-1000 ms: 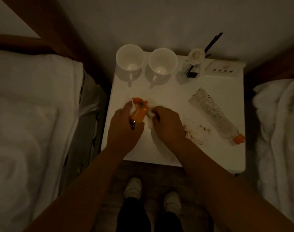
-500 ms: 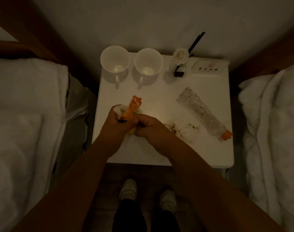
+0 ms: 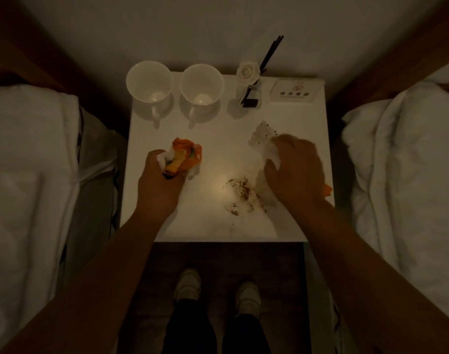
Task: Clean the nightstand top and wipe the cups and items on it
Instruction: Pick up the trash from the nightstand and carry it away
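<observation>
The white counter (image 3: 289,118) stands between two beds, and clock directions here are read from its middle. At 9 o'clock the left hand (image 3: 160,183) has a closed grip on a crumpled orange wrapper (image 3: 186,157) bundled with a white tissue (image 3: 167,159); the fingers curl round the bundle and its orange end sticks out toward 12. At 3 o'clock the right hand (image 3: 296,172) lies over a flattened clear plastic bottle (image 3: 260,137). The fingers curve over it, with something white under them, but the hand is blurred and I cannot tell whether its grip has closed on the bottle or merely rests there. The bottle's speckled end pokes out past the fingertips toward 1 o'clock, and its orange cap (image 3: 328,194) shows past the wrist at 4, near the counter's right edge.

Brown crumbs and smears (image 3: 240,191) lie at about 5 o'clock, just left of the right hand.

Along the back edge, two white cups stand upright: the left cup (image 3: 149,81) at 11 o'clock and the right cup (image 3: 202,84) just beside it, both handles pointing toward the person. At 1 o'clock stands a small diffuser bottle (image 3: 250,95) with dark sticks and a white flower. A small white card (image 3: 296,90) rests at 2 o'clock in the back right corner.
</observation>
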Demonstrator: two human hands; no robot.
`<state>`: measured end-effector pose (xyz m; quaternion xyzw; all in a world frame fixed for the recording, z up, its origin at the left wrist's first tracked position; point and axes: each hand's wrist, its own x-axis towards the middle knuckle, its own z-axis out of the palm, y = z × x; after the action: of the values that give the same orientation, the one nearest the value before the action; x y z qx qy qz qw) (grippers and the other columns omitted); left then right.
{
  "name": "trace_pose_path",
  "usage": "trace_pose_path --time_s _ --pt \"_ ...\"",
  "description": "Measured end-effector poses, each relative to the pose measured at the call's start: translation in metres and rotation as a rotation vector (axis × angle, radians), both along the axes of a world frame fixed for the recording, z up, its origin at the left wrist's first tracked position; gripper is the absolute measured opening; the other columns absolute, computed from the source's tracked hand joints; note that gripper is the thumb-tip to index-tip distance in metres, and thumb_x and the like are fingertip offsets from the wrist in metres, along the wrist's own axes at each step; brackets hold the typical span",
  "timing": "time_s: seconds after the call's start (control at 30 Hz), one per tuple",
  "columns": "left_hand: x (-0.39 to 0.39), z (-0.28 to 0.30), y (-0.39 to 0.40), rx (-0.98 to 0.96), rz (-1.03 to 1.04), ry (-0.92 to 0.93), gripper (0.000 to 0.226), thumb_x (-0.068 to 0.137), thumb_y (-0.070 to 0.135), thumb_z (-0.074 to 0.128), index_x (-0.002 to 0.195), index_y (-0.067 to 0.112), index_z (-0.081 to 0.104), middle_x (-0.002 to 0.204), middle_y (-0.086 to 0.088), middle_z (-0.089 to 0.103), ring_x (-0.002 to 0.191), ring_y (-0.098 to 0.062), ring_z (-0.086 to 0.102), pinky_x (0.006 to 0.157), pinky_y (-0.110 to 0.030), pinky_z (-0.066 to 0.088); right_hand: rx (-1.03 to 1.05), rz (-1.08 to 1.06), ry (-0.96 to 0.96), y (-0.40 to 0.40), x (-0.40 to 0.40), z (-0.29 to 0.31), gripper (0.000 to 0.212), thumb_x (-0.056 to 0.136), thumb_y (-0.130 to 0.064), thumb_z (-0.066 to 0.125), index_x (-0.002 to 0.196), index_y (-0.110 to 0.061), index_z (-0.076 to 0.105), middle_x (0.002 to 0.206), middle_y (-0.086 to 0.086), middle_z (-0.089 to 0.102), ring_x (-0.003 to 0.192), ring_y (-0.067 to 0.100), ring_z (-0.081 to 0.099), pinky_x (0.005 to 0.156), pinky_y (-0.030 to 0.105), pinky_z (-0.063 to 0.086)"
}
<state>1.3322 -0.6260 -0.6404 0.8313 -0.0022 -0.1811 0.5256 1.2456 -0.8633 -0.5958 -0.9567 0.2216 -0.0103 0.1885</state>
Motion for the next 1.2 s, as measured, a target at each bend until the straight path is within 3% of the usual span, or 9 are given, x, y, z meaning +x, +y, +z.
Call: trace_pose_path --time_s 0.1,0.17,0.23,0.47,0.63,0.8,0.97,1.07,1.2 --pt "0.0 -0.004 0.006 0.031 0.037 0.012 0.028 0.087 0.008 0.062 0.112 0.009 0.049 0.094 0.0 0.06 0.088 -0.001 0.062 0.075 -0.023 0.05 -0.11 -0.003 0.299 -0.031 -0.007 -0.011 0.074 0.089 -0.033 0.057 0.151 -0.021 0.018 0.153 0.013 0.03 0.135 0.037 0.03 0.103 0.049 0.033" --pt "-0.004 -0.003 0.007 0.11 0.043 -0.022 0.032 0.087 0.011 0.063 0.113 0.02 0.046 0.09 0.014 0.055 0.078 0.02 0.054 0.063 -0.001 0.041 -0.08 0.007 0.362 -0.039 -0.013 -0.022 0.07 0.092 -0.031 0.053 0.151 -0.021 0.017 0.144 0.014 0.041 0.124 0.035 0.041 0.089 0.045 0.042" --pt "-0.007 0.0 0.006 0.155 0.035 -0.056 0.034 0.088 0.012 0.063 0.113 0.025 0.043 0.087 0.019 0.051 0.071 0.027 0.049 0.057 0.006 0.034 -0.093 0.028 0.307 -0.043 -0.017 -0.025 0.061 0.095 -0.028 0.05 0.149 -0.018 0.024 0.128 0.014 0.051 0.11 0.033 0.049 0.073 0.038 0.042" --pt "-0.013 0.026 0.0 0.172 -0.001 -0.15 0.035 0.089 0.014 0.064 0.109 0.03 0.04 0.085 0.021 0.05 0.071 0.027 0.048 0.056 0.004 0.034 -0.073 0.019 0.19 -0.045 -0.019 -0.002 0.068 0.097 -0.034 0.048 0.153 -0.02 0.011 0.112 0.017 0.058 0.09 0.03 0.058 0.069 0.04 0.051" --pt "-0.021 0.075 0.005 0.169 -0.05 -0.198 0.031 0.089 0.016 0.065 0.109 0.027 0.044 0.087 0.022 0.05 0.076 0.024 0.049 0.058 0.005 0.034 -0.001 0.106 0.152 -0.013 -0.025 0.052 0.079 0.095 -0.039 0.052 0.152 -0.029 -0.001 0.108 0.012 0.06 0.083 0.022 0.058 0.059 0.03 0.043" --pt "-0.049 0.168 0.034 0.223 0.002 -0.291 0.035 0.085 0.018 0.068 0.115 0.021 0.049 0.093 0.009 0.055 0.079 -0.002 0.05 0.062 -0.001 0.033 0.092 0.247 0.093 0.034 -0.038 0.137 0.085 0.092 -0.043 0.055 0.151 -0.033 -0.005 0.114 0.01 0.06 0.088 0.023 0.06 0.067 0.034 0.049" --pt "-0.102 0.269 0.083 0.238 0.147 -0.27 0.039 0.087 0.023 0.068 0.122 0.016 0.051 0.104 -0.002 0.062 0.091 -0.013 0.055 0.079 -0.028 0.042 0.093 0.449 0.034 0.093 -0.05 0.228 0.087 0.089 -0.043 0.06 0.15 -0.036 -0.002 0.131 0.006 0.052 0.106 0.025 0.058 0.074 0.035 0.049" --pt "-0.148 0.319 0.121 0.244 0.24 -0.28 0.029 0.087 0.027 0.067 0.111 0.02 0.051 0.092 0.005 0.06 0.083 -0.012 0.057 0.073 -0.02 0.041 0.106 0.572 0.034 0.137 -0.064 0.278 0.087 0.089 -0.043 0.062 0.15 -0.036 0.001 0.141 0.003 0.045 0.119 0.024 0.053 0.087 0.037 0.048" --pt "-0.216 0.372 0.182 0.281 0.451 -0.275 0.023 0.087 0.029 0.065 0.095 0.033 0.043 0.075 0.017 0.053 0.064 0.004 0.052 0.053 -0.011 0.033 0.167 0.792 0.034 0.207 -0.083 0.33 0.078 0.091 -0.041 0.059 0.15 -0.036 0.009 0.146 0.002 0.042 0.124 0.024 0.05 0.096 0.039 0.044"
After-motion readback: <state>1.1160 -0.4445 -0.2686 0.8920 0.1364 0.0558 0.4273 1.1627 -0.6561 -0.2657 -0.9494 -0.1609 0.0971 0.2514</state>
